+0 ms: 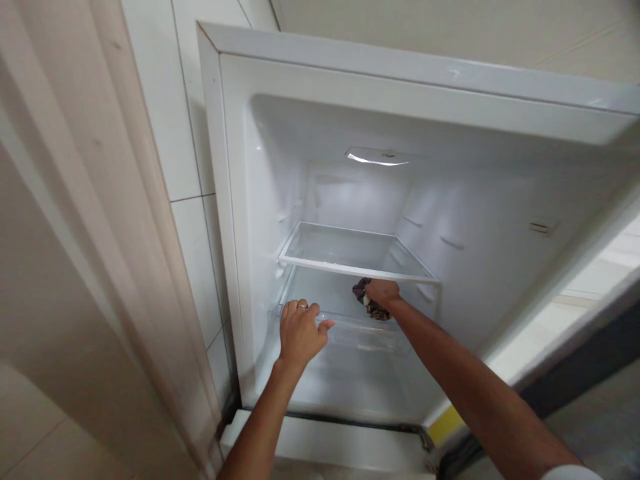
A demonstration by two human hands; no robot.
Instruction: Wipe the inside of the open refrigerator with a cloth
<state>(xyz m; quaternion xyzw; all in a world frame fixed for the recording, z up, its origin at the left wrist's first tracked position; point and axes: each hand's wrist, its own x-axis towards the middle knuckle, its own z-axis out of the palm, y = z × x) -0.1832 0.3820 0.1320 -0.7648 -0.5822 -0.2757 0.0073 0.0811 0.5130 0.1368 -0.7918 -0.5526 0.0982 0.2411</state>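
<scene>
My right hand (383, 291) reaches into an open fridge, its fingers closed around a bunched dark patterned cloth (377, 311). The cloth is over the lower glass shelf (330, 293), below the upper shelf's front edge; whether it presses on the glass I cannot tell. At the left part of the lower shelf's front edge is my left hand (303, 333), palm down. Its fingers lie over the edge with the thumb spread to the right, and a ring shows on one finger. It holds nothing loose.
An upper glass shelf (350, 249) with a white rim spans the fridge above both hands. The fridge's left wall (240, 233) stands close to a tiled wall (187, 153). A lamp cover (377, 157) sits in the ceiling, and a white ledge (325, 440) lies below the opening.
</scene>
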